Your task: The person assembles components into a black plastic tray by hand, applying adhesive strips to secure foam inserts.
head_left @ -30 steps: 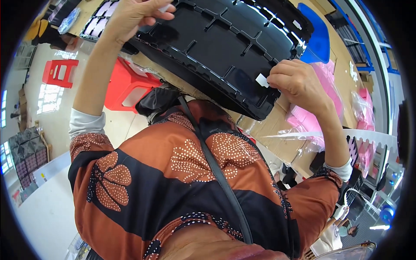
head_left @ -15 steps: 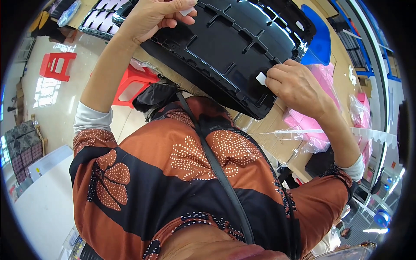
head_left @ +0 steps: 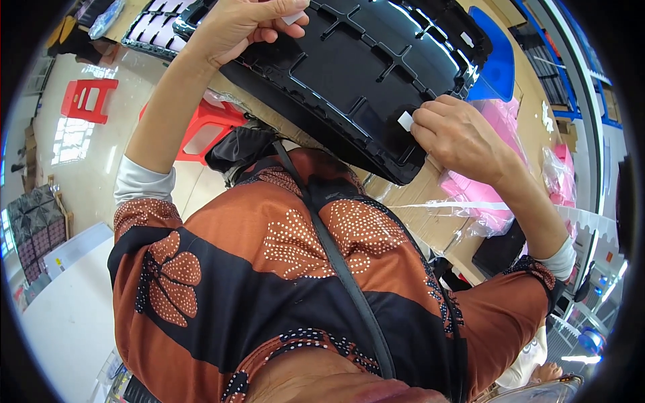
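Pinching white tabs (head_left: 293,18): left grip (head_left: 245,30), right grip (head_left: 460,138) | black tray (head_left: 336,67) | brown tabletop (head_left: 534,124) | red stools (head_left: 209,117)

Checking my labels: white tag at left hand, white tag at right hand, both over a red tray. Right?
No: the tray is black, not red, per the head view. White tag at left hand, white tag at right hand, both over it: correct.

L hand (head_left: 252,27) gets clipped by the top edge, same w/ the black tray (head_left: 332,70). White tab (head_left: 405,121) is partly hidden under R hand (head_left: 457,134), so idk if it's stuck down. Other white bit (head_left: 293,17) is part covered too. Person (head_left: 533,357) bottom rt is tiny, half blocked by the brown sleeve (head_left: 500,319).
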`<state>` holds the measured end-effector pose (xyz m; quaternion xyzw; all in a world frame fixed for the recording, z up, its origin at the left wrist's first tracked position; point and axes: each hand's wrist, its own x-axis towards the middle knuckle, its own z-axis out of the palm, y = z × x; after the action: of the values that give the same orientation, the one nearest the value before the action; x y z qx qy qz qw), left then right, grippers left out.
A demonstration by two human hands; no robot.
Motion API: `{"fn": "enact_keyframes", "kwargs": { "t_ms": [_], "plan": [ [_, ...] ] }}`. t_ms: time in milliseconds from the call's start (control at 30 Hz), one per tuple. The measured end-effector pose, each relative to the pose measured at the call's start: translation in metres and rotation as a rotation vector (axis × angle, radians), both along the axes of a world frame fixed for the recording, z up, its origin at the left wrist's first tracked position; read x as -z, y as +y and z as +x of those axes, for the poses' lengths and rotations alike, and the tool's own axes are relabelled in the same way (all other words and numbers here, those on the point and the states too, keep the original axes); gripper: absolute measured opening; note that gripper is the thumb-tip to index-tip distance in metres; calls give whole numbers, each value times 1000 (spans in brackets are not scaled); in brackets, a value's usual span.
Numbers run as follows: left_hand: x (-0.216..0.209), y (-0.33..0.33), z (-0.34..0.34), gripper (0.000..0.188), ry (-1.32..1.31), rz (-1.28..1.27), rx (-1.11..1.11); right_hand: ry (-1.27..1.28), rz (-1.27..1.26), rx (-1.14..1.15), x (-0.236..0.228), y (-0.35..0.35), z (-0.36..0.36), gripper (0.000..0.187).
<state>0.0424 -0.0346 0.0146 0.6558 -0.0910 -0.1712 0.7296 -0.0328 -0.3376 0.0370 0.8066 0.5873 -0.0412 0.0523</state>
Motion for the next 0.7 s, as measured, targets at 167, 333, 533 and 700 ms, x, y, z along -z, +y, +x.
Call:
{"fn": "enact_keyframes", "kwargs": {
  "t_ms": [167,333,533,700],
  "plan": [
    [2,2,-2,16,-8,-16,0,-7,20,-14,1,4,1,16],
    [1,2,-3,16,-4,-24,7,-18,67,9,1,9,4,6],
    [0,0,-4,16,-21,-6,5,23,86,29,4,12,12,6],
    [0,-5,-3,15,5,42,25,10,82,31,7,15,14,7]
  ]
}}
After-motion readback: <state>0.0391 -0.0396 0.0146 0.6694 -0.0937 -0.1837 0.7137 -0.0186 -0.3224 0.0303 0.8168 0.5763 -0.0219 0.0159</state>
